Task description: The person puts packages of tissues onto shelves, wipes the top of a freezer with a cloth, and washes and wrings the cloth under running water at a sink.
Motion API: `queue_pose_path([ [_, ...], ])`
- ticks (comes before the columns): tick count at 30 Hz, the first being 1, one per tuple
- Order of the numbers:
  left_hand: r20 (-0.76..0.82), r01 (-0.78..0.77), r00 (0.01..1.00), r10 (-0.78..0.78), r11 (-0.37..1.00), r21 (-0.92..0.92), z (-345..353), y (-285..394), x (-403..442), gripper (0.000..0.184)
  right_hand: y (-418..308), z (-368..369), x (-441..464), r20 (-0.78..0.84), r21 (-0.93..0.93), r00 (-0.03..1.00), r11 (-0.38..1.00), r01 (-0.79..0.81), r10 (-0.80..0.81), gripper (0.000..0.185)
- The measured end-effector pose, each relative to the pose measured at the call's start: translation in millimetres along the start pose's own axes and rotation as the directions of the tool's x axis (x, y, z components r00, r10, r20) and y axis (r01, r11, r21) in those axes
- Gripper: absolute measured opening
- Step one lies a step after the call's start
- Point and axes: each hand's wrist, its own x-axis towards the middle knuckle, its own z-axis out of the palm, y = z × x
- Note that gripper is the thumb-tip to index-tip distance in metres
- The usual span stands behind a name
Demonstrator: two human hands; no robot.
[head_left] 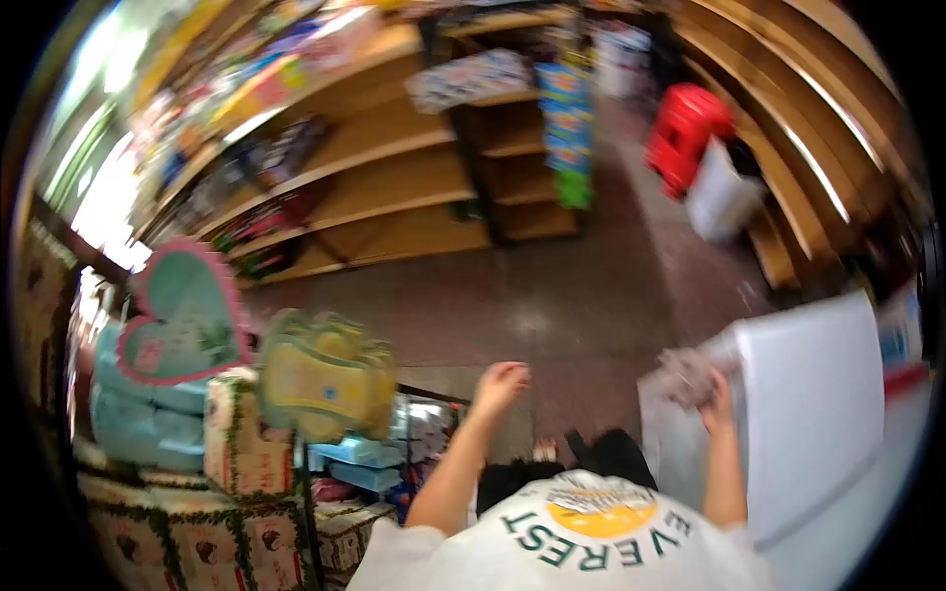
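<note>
Grey cloth sits bunched in the right hand.

Cloth: greyish brown. Shirt: white, dark green lettering, yellow-orange print. Heart-shaped panel: pale blue-green, pink rim, darker green leaf motif. Shaped pieces: yellow-green, small blue spot. Large box: white. Stool-like item: solid red. Shelves: light brown. Floor: dull reddish brown. Cartons: cream, green leafy borders.
</note>
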Motion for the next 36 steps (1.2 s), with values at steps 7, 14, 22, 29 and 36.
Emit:
queue_pose_path([
  [7, 0.103, -0.116, 0.988, 0.111, 0.992, 0.043, 71.8, 60.9, 146.1, 0.033, -72.0, -45.5, 118.6, -0.015, 0.026, 1.0, 1.0, 0.009, -0.009, 0.048],
  [14, -0.105, 0.039, 0.994, -0.021, 0.985, 0.168, 112.1, 64.5, 253.4, 0.025, -144.2, 2.9, 245.1, -0.004, -0.098, 1.0, 0.995, -0.014, 0.013, 0.05],
  [22, 0.035, 0.11, 0.986, -0.165, 0.787, 0.607, 182.3, 84.3, 388.8, 0.033, -240.9, -64.3, 203.0, -0.21, -0.088, 0.887, 0.911, 0.403, -0.412, 0.054],
  [29, 0.148, 0.083, 0.835, -0.53, 0.388, 0.918, 282.7, 69.9, 560.5, 0.025, -252.2, -44.8, 2.3, -0.47, -0.868, 0.108, 0.481, 0.124, -0.876, 0.06],
  [36, 0.292, -0.126, 0.597, -0.747, 0.272, 0.954, 509.9, 97.8, 712.4, 0.017, -150.1, -17.7, 56.7, -0.865, -0.319, -0.13, 0.732, -0.602, -0.485, 0.061],
])
